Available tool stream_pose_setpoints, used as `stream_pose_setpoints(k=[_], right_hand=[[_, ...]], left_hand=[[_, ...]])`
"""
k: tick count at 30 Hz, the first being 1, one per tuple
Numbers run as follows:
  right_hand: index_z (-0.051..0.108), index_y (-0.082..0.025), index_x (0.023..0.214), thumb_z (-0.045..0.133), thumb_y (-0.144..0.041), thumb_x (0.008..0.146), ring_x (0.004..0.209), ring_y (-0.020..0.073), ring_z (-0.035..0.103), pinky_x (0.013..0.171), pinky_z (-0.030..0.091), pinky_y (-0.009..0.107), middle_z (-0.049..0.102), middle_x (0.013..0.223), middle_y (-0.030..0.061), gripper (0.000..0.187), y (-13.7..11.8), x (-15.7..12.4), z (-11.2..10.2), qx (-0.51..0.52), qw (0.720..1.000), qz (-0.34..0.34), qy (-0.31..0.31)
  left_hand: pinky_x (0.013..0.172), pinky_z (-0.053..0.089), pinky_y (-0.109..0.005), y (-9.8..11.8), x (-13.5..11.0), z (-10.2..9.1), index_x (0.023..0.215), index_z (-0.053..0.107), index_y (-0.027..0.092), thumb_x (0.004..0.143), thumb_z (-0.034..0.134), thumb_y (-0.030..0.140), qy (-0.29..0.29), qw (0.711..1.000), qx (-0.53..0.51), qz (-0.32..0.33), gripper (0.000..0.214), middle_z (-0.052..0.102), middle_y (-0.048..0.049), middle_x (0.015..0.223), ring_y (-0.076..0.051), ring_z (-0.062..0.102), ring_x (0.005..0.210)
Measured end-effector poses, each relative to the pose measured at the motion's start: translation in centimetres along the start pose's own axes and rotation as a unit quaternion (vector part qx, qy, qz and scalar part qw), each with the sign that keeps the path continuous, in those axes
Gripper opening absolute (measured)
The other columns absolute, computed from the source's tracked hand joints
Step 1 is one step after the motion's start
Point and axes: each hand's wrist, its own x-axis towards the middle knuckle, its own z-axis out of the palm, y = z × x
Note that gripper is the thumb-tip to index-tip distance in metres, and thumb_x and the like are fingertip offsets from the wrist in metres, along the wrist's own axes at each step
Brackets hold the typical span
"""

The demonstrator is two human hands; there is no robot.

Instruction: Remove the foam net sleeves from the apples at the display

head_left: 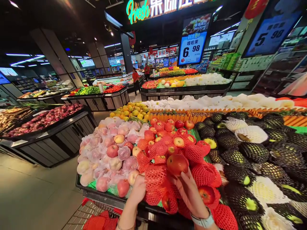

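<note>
My right hand, with a pale watch on the wrist, has its fingers around the lower side of a bare red apple. Close by on the left, my left hand grips the edge of a red foam net sleeve; its fingertips are partly hidden behind the netting. I cannot make out whether anything sits inside that sleeve. Both hands are over a heap of apples, many in the same red netting. Thinly wrapped pinkish apples lie left of my left hand.
Dark-netted melons fill the right side of the stand. Yellow fruit and white-wrapped produce lie behind. A shopping cart with red netting in it stands below left. An onion stand is across the aisle, where people in red stand.
</note>
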Motion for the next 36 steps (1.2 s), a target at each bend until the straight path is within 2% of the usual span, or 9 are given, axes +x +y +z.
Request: stream_pose_setpoints(k=[3,6,8,11,16,21,25,32,36], right_hand=[[0.047,-0.032,0.136,0.092,-0.035,0.06,0.101,0.0188,0.07,0.08,0.061,0.025,0.068,0.122,0.0031,0.088,0.6,-0.3,0.3,0.001,0.999,0.005,0.046],[0.047,-0.032,0.134,0.091,-0.036,0.061,0.109,0.0166,0.066,0.087,0.057,0.022,0.067,0.125,0.0013,0.085,1.0,-0.6,0.4,-0.034,0.998,-0.007,0.057],[0.05,-0.032,0.13,0.089,-0.035,0.066,0.112,0.0168,0.065,0.092,0.054,0.022,0.066,0.126,0.0014,0.075,1.0,-0.8,0.4,-0.079,0.996,-0.023,0.019],[0.058,-0.032,0.126,0.084,-0.033,0.072,0.115,0.0191,0.063,0.095,0.052,0.026,0.063,0.134,0.003,0.059,0.6,-0.8,0.3,-0.153,0.986,-0.052,-0.049],[0.066,-0.032,0.124,0.079,-0.035,0.075,0.129,0.0264,0.054,0.106,0.045,0.038,0.059,0.14,0.0062,0.051,-0.4,-0.8,-0.1,-0.223,0.964,-0.062,-0.132],[0.069,-0.028,0.124,0.082,-0.038,0.072,0.133,0.0317,0.05,0.115,0.032,0.049,0.06,0.138,0.0103,0.054,-0.3,-0.4,-0.9,-0.272,0.949,-0.082,-0.139],[0.07,-0.027,0.122,0.082,-0.039,0.072,0.126,0.032,0.057,0.11,0.04,0.048,0.064,0.133,0.0122,0.052,0.7,-0.1,-1.0,-0.26,0.954,-0.091,-0.118],[0.068,-0.03,0.125,0.076,-0.046,0.08,0.129,0.0283,0.055,0.114,0.038,0.045,0.06,0.139,0.0092,0.048,0.9,-0.6,-0.5,-0.25,0.957,-0.077,-0.128],[0.064,-0.031,0.13,0.079,-0.041,0.078,0.129,0.0285,0.055,0.11,0.042,0.045,0.056,0.143,0.0086,0.055,2.2,-0.3,-0.5,-0.237,0.957,-0.083,-0.149]], left_hand=[[0.073,0.047,-0.03,0.6,0.0,0.6,0.045,0.062,0.02,0.065,0.077,0.026,-0.031,0.997,0.064,0.026,0.026,0.06,0.0002,0.056,-0.018,0.055,0.067],[0.085,0.049,-0.036,0.6,-0.3,1.2,0.068,0.076,0.022,0.071,0.074,0.031,-0.054,0.983,0.168,0.043,0.01,0.074,-0.0059,0.082,-0.025,0.064,0.086],[0.089,0.05,-0.038,0.3,-0.5,1.3,0.084,0.079,0.022,0.074,0.071,0.031,-0.064,0.972,0.221,0.043,0.015,0.076,-0.0092,0.099,-0.028,0.066,0.096],[0.095,0.048,-0.04,0.3,-0.5,1.1,0.089,0.079,0.025,0.072,0.069,0.023,-0.095,0.957,0.27,0.054,0.02,0.076,-0.0093,0.11,-0.029,0.065,0.102],[0.091,0.05,-0.04,1.3,-0.1,1.2,0.08,0.077,0.025,0.067,0.065,0.015,-0.12,0.938,0.32,0.057,0.02,0.076,-0.0078,0.093,-0.028,0.064,0.091],[0.099,0.048,-0.042,1.9,-0.3,2.2,0.109,0.071,0.019,0.066,0.065,0.017,-0.123,0.942,0.312,-0.006,0.043,0.07,-0.0129,0.112,-0.03,0.062,0.109],[0.111,0.04,-0.047,1.4,-0.5,2.5,0.141,0.047,0.009,0.066,0.064,0.019,-0.114,0.951,0.281,-0.058,0.077,0.055,-0.0225,0.14,-0.035,0.051,0.131],[0.117,0.033,-0.048,1.4,-0.4,2.3,0.135,0.053,0.013,0.063,0.063,0.015,-0.091,0.972,0.207,-0.057,0.073,0.055,-0.0178,0.143,-0.033,0.048,0.135],[0.111,0.04,-0.045,-0.2,-0.3,2.4,0.128,0.055,0.013,0.058,0.07,0.015,0.018,0.988,0.145,-0.051,0.072,0.063,-0.0174,0.132,-0.032,0.058,0.123]])
